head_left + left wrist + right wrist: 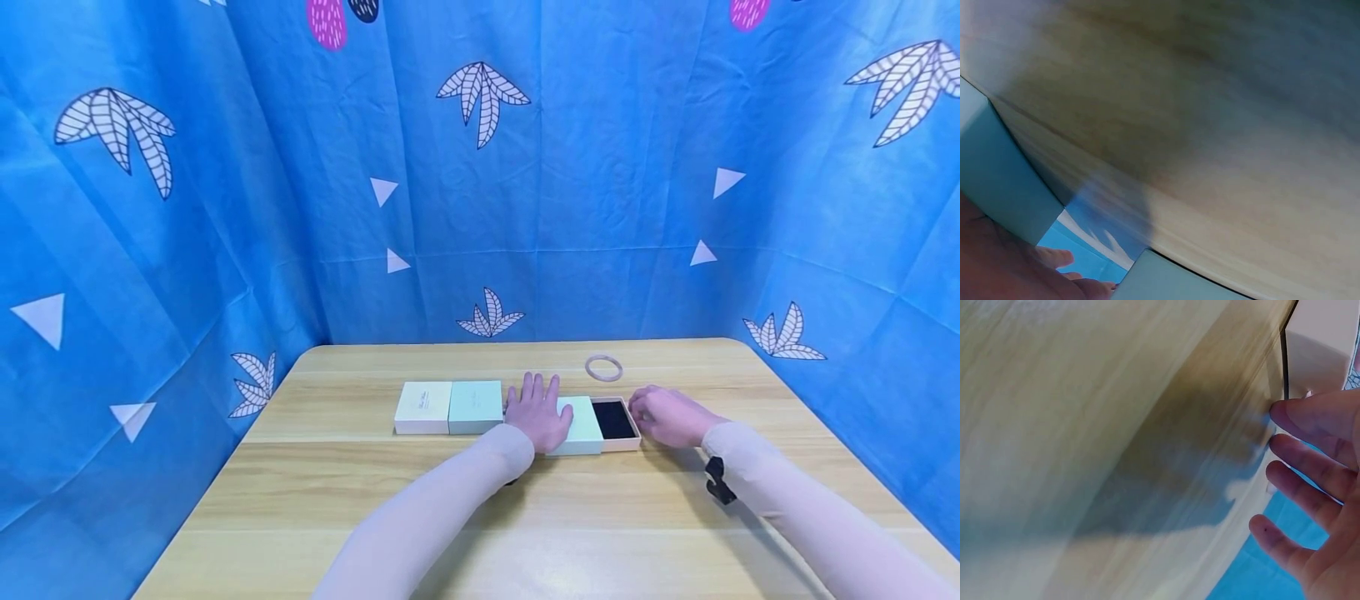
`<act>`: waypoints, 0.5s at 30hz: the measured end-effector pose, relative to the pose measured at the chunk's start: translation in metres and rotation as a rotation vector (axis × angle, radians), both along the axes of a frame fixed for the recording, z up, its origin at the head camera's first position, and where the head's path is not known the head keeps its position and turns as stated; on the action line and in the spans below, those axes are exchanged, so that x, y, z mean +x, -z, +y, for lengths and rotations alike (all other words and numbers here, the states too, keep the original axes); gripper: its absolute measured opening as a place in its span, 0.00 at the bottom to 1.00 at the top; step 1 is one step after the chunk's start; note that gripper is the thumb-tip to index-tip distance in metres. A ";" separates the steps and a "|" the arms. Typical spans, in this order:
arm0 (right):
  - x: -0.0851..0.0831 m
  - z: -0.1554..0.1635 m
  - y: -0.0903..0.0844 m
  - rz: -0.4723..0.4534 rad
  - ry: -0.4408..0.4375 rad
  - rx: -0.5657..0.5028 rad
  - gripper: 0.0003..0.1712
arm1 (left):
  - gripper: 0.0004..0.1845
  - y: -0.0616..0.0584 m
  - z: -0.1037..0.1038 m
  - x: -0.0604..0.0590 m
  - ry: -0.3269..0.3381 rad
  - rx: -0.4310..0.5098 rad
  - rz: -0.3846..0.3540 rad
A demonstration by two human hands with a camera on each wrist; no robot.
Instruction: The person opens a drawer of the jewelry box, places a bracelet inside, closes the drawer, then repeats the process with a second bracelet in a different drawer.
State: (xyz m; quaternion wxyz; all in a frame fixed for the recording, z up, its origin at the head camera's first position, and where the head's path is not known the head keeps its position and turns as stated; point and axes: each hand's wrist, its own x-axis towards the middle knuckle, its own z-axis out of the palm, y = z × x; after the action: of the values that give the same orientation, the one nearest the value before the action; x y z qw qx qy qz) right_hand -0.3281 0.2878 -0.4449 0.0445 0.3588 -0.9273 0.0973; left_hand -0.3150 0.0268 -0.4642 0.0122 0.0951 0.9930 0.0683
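Observation:
A small box lies mid-table: its mint sleeve (583, 429) is slid partly off a pinkish drawer (636, 427) with a black lining (613, 418). My left hand (538, 410) rests flat on the sleeve with fingers straight; the left wrist view shows the palm (997, 269) against a mint side (997, 175). At the drawer's right end sits my right hand (662, 414), fingertips touching it. In the right wrist view its relaxed fingers (1310, 447) reach the pale box corner (1319, 356), holding nothing. A pale bangle (603, 367) lies on the table behind the drawer.
A white box (423, 407) and a mint box (476, 406) stand side by side just left of my left hand. The wooden table (465, 500) is walled on three sides by blue patterned cloth (480, 208).

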 end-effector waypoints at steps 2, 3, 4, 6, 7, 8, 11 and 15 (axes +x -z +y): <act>-0.001 0.000 -0.001 -0.010 0.004 0.006 0.08 | 0.37 0.001 0.000 0.000 -0.001 0.001 -0.002; -0.002 0.000 -0.001 -0.010 0.001 0.013 0.08 | 0.37 0.001 0.000 -0.001 -0.002 -0.001 -0.006; -0.002 0.000 -0.002 -0.010 -0.002 0.019 0.08 | 0.37 0.000 0.000 0.000 0.000 -0.002 -0.010; -0.003 -0.001 -0.004 -0.016 -0.007 0.028 0.07 | 0.37 0.000 0.000 -0.001 0.001 0.000 -0.012; -0.003 -0.001 -0.006 -0.019 -0.012 0.034 0.07 | 0.37 -0.001 -0.001 0.000 0.002 0.001 -0.012; -0.003 -0.002 -0.007 -0.022 -0.016 0.041 0.07 | 0.37 -0.002 -0.001 0.000 0.002 0.002 -0.014; -0.004 -0.003 -0.011 -0.055 -0.005 0.048 0.06 | 0.37 -0.003 -0.001 0.001 0.004 0.009 -0.007; -0.006 -0.004 -0.017 -0.095 0.034 0.052 0.06 | 0.37 -0.003 -0.001 0.001 0.007 0.010 -0.005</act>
State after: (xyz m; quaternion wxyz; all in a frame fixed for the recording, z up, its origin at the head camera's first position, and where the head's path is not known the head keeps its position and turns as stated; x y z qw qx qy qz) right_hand -0.3339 0.2841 -0.4276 -0.0072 0.3389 -0.9365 0.0895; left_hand -0.3135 0.0257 -0.4617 0.0145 0.0983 0.9924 0.0733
